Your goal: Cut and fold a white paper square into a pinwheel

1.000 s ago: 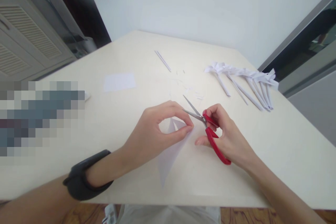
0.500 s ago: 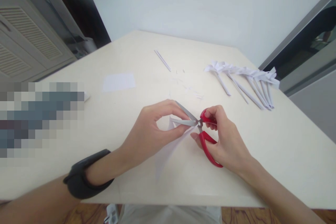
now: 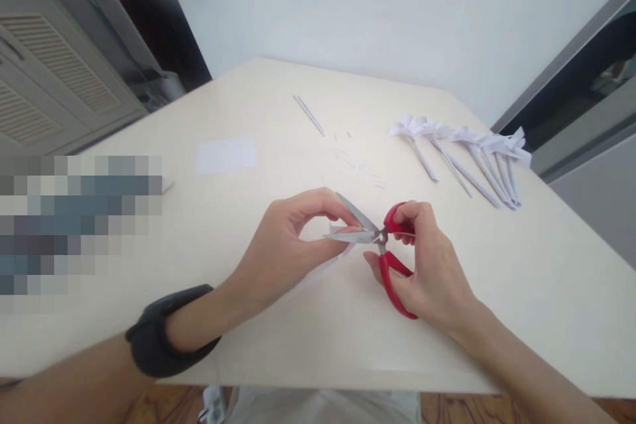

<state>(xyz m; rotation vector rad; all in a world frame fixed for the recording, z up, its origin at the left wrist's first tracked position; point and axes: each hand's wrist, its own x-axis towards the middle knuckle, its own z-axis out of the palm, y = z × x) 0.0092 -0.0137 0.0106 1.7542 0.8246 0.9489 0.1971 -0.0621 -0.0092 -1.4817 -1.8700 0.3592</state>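
My right hand (image 3: pixel 422 255) is closed around the red handles of a pair of scissors (image 3: pixel 395 285), whose blades are parted and point left. Between thumb and fingertips, my left hand (image 3: pixel 303 232) pinches a thin white sheet of paper (image 3: pixel 318 273), seen nearly edge-on. The paper's edge lies near the scissors' pivot, between or beside the blades; my fingers hide part of it. A dark band sits on my left wrist.
Small paper scraps (image 3: pixel 355 162) lie beyond my hands. Farther back are two thin paper sticks (image 3: pixel 309 115), and to the left a flat white paper piece (image 3: pixel 226 156). Rolled paper stems with curled tops (image 3: pixel 462 139) lie at the right. A blurred-out patch covers the table's left side.
The scissors have shifted slightly right and their blades are a little closer together. The paper in my left hand has tilted, so less of its face shows.
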